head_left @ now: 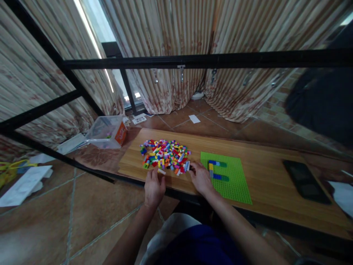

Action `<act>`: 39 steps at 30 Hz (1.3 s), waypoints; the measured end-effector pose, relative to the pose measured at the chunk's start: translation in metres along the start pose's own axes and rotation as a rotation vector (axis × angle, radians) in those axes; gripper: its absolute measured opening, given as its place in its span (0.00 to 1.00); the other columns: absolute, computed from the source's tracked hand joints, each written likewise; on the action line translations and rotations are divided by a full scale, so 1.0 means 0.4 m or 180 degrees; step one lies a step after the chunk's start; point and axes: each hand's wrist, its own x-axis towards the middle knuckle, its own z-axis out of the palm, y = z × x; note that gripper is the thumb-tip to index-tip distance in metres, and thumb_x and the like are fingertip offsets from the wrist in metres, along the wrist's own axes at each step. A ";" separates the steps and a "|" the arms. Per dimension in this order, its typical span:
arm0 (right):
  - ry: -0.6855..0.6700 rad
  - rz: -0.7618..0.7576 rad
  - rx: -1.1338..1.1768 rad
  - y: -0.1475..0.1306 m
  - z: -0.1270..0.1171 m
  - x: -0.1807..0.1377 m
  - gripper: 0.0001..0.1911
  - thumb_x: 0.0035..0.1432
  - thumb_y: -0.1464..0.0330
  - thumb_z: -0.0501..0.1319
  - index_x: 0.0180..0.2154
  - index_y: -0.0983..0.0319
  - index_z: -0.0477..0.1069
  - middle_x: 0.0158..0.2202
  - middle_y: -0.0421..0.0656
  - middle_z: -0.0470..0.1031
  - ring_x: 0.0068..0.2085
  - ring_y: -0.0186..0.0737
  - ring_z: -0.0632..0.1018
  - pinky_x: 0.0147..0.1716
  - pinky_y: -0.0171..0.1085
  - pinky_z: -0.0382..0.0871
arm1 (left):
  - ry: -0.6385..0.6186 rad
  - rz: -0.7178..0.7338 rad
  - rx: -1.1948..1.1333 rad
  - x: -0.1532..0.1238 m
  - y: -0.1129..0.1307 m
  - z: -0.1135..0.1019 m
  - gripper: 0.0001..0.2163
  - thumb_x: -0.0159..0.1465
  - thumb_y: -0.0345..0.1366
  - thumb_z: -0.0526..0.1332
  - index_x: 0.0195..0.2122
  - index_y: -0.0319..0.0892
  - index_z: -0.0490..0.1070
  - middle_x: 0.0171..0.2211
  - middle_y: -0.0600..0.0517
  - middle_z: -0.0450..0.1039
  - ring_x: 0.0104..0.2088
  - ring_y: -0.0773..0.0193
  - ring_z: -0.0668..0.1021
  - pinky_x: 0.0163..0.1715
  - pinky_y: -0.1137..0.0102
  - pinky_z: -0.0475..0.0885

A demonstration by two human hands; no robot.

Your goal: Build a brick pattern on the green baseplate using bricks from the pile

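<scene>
Toy building bricks [167,154] lie heaped left of the green baseplate [236,173]. My left hand [154,187] and right hand [200,176] work left of it too; whether either grips, I can't tell remotely. I'd sift lightly, fingertips only, to avoid scattering.

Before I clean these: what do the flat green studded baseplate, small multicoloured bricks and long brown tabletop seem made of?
Green baseplate: probably matte plastic, evenly coloured with regular studs.
Multicoloured bricks: likely smooth plastic, bright and uniformly coloured.
Brown tabletop: satin wood or laminate; grain shows, but which is unclear.
</scene>
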 end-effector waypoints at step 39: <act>0.0310 -0.0450 0.0149 -0.045 0.054 0.014 0.16 0.60 0.68 0.56 0.49 0.61 0.73 0.50 0.50 0.73 0.50 0.48 0.75 0.52 0.48 0.69 | -0.0286 -0.0978 -0.0269 0.171 -0.125 -0.062 0.18 0.62 0.38 0.61 0.52 0.39 0.69 0.44 0.43 0.76 0.44 0.55 0.77 0.47 0.61 0.72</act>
